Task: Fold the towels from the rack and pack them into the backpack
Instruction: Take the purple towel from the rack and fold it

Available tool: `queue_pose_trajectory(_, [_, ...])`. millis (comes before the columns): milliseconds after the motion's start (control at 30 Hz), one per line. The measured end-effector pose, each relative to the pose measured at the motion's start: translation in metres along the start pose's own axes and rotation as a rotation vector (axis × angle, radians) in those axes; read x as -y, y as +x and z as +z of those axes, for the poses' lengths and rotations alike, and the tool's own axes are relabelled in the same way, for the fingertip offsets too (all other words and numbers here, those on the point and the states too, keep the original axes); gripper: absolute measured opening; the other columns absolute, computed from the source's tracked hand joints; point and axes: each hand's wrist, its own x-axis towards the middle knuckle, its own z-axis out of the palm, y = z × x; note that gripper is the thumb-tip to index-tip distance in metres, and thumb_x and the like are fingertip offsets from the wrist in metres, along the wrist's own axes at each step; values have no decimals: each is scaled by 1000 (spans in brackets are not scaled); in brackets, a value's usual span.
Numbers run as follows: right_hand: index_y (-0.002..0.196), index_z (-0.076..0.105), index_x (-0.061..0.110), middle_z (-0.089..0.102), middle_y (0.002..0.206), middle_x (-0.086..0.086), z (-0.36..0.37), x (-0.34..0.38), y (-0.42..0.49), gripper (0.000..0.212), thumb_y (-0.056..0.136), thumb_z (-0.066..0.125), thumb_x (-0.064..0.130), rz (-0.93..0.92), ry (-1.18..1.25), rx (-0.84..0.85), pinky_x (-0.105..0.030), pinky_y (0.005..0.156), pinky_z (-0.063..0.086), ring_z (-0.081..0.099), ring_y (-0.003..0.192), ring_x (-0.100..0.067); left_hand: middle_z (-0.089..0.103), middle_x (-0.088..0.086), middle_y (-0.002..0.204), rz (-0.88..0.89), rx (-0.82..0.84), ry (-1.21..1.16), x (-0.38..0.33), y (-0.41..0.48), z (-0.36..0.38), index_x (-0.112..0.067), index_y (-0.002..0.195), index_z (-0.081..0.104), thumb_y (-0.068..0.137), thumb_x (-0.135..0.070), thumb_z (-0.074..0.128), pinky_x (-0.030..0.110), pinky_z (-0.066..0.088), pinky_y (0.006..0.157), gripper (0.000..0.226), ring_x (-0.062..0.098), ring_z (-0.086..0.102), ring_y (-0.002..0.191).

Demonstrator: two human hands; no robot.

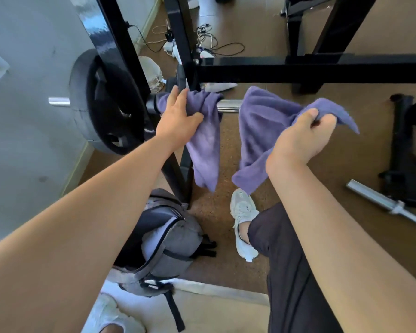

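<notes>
A: The black rack (298, 69) is the biggest thing before you. Its crossbeam runs right across the top of your view, above the brown floor (346, 150).

B: At its left end you have the black weight plate (101, 102), loaded on the barbell (228, 105) that lies across the rack.

A: Below that stands the grey backpack (168, 236), on the floor at the foot of the rack's upright, its main zip open wide.

B: Both your arms are bare and stretched forward, the left slanting up from the lower left, the right from the lower right.

A: The left towel (204, 145), purple, is draped over the barbell just beside the plate. It is bunched at the top, and its tail hangs down above the backpack.

B: The right towel (257, 131), also purple, covers the barbell further along, with a bare stretch of chrome between the two. I cannot tell whether it rests on the barbell.

A: Your left hand (178, 114) lies palm down on the left towel where it crosses the barbell, fingers curled over the top and thumb pressed into the cloth, so it grips that towel.

B: Your right hand (305, 135) is a closed fist with its back toward you. It pinches the right towel's upper edge and holds it out to the right, one corner drooping past your knuckles.

A: Your pale shoe (243, 212) sits just under that towel's lowest corner.
</notes>
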Motion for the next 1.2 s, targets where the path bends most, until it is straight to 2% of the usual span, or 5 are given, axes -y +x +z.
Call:
queue_pose_trajectory(267, [75, 44, 18, 43, 74, 2, 1, -21, -17, 26, 101, 48, 16, 641, -200, 529, -37, 80, 43, 47, 91, -24, 5, -1, 172, 36, -176, -38, 7, -38, 6, -22, 162, 23, 94, -17, 61, 34, 45, 101, 78, 25, 42, 143])
queue_pose_trajectory(433, [75, 54, 21, 57, 79, 0, 0, -17, -32, 22, 97, 56, 16, 540, -327, 768, -35, 78, 49, 55, 87, -22, 26, 8, 155, 112, -134, -210, 37, -89, 19, -16, 150, 40, 90, -7, 65, 51, 51, 101, 65, 24, 48, 127])
queue_pose_trajectory(767, [89, 72, -2, 69, 77, -18, -29, -9, -96, 16, 94, 68, 13, 87, -503, 1579, -30, 70, 53, 63, 72, -15, 65, -7, 124, 266, 82, -433, 55, -193, 9, -20, 138, 54, 83, 7, 66, 27, 52, 96, 63, 5, 62, 116])
queue_pose_trajectory(1000, [103, 71, 5, 65, 65, 15, -64, -11, -133, 13, 93, 72, 13, 43, -488, 1905, -12, 65, 45, 58, 63, 1, 72, 15, 77, -62, 119, -404, 84, -259, -8, -11, 90, 68, 79, -15, 74, 44, 59, 66, 13, 17, 67, 69])
queue_pose_trajectory(1200, [93, 63, 13, 61, 70, -2, -93, -19, -158, 23, 82, 83, 15, 29, -656, 2076, -21, 61, 44, 53, 62, -10, 64, 4, 61, -214, 12, -506, 92, -321, -17, -15, 85, 71, 85, 8, 62, 20, 44, 50, 24, 11, 52, 52])
